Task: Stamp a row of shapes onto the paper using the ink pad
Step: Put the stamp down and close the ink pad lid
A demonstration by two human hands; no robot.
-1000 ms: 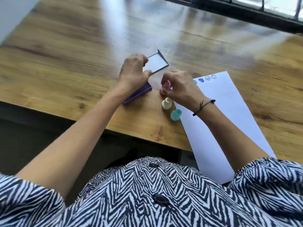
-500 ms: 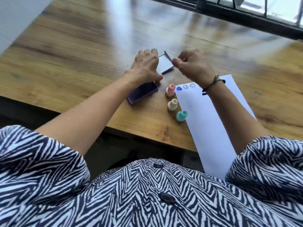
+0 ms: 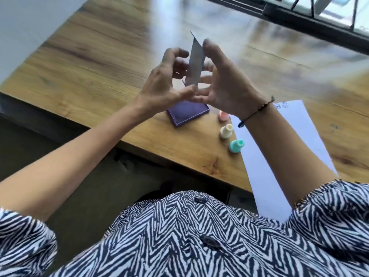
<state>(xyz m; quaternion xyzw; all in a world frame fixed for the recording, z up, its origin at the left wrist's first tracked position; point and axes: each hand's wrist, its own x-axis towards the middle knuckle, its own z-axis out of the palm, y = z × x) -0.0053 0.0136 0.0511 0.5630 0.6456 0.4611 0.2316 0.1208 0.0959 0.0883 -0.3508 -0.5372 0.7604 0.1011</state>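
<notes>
The purple ink pad lies uncovered on the wooden table. Its grey lid stands upright between my two raised hands. My right hand has its thumb and fingers on the lid's right edge. My left hand hovers beside the lid's left face with fingers spread; motion blur hides whether it touches. A pink stamp, a cream stamp and a teal stamp stand in a line right of the pad. The white paper carries blue stamped marks at its far end.
The table's near edge runs diagonally just below the stamps, and the paper overhangs it toward my striped shirt. A dark window frame borders the table's far side.
The lid has swung from lying flat behind the pad to standing upright. My left hand lifted off the pad's base, and both hands rose around the lid.
</notes>
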